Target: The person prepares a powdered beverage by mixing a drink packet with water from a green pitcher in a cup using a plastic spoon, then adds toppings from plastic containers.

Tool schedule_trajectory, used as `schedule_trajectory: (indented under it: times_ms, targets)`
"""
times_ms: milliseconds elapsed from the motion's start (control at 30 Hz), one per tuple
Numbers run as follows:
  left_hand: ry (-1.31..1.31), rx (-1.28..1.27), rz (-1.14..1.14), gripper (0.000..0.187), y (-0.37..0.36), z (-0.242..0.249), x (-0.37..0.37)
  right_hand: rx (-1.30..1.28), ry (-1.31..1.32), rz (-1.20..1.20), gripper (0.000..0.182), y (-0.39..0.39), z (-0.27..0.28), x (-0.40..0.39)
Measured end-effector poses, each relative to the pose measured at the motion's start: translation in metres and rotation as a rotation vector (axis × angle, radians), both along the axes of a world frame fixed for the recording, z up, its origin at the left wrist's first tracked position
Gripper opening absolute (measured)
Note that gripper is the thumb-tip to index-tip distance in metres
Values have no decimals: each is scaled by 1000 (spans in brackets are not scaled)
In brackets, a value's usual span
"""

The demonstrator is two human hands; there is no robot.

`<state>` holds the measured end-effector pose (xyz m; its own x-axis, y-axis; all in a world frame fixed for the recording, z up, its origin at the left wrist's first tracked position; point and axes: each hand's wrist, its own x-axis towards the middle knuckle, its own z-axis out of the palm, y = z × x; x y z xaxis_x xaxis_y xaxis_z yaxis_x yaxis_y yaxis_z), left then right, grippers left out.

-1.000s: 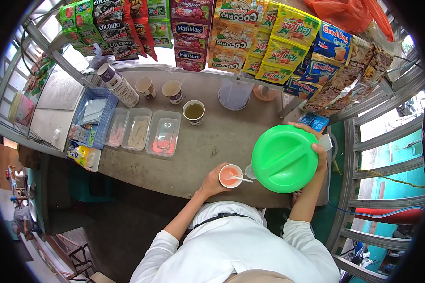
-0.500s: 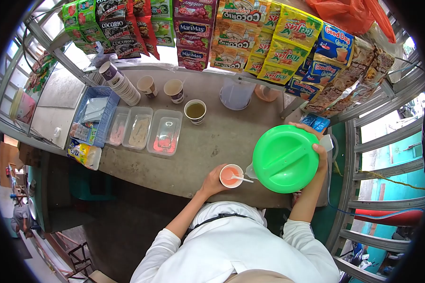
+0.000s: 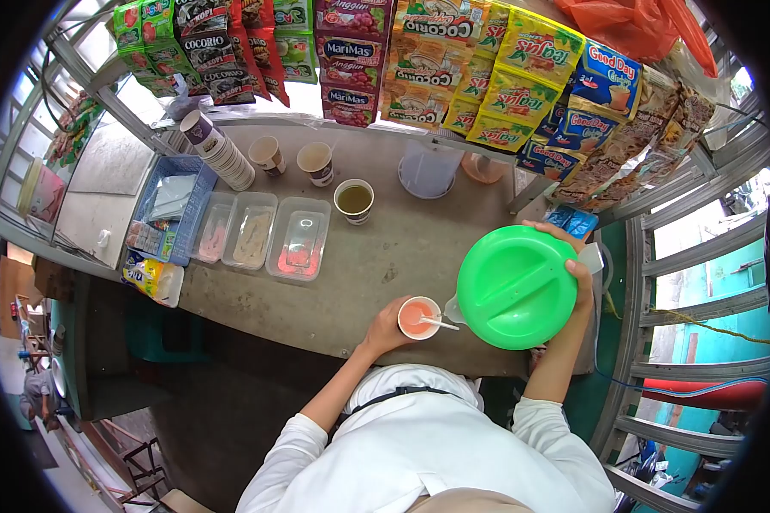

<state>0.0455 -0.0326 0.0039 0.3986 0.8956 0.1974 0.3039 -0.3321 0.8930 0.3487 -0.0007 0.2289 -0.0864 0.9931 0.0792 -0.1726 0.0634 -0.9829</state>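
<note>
My left hand is wrapped round a paper cup near the front edge of the counter. Pink-orange drink fills part of the cup, and a white plastic spoon leans out over its right rim. My right hand grips a pitcher with a green lid by its right side. The pitcher's spout points left, close beside the cup's rim; most of its body is hidden under the lid. Farther back stands another paper cup with a dark greenish drink.
On the grey counter are clear plastic boxes, a blue basket, a leaning cup stack, two more cups and a clear tub. Drink sachets hang along the back. Metal rails stand at the right.
</note>
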Motion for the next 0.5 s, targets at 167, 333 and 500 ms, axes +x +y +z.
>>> schedule_trajectory:
  times_ms: [167, 333, 500]
  targets:
    - [5, 20, -5, 68, 0, 0, 0, 12, 4, 5, 78, 1, -2, 1]
    - [7, 27, -11, 68, 1, 3, 0, 3, -18, 2, 81, 1, 1, 0]
    - [8, 2, -4, 68, 0, 3, 0, 2, -14, -7, 82, 0, 0, 0]
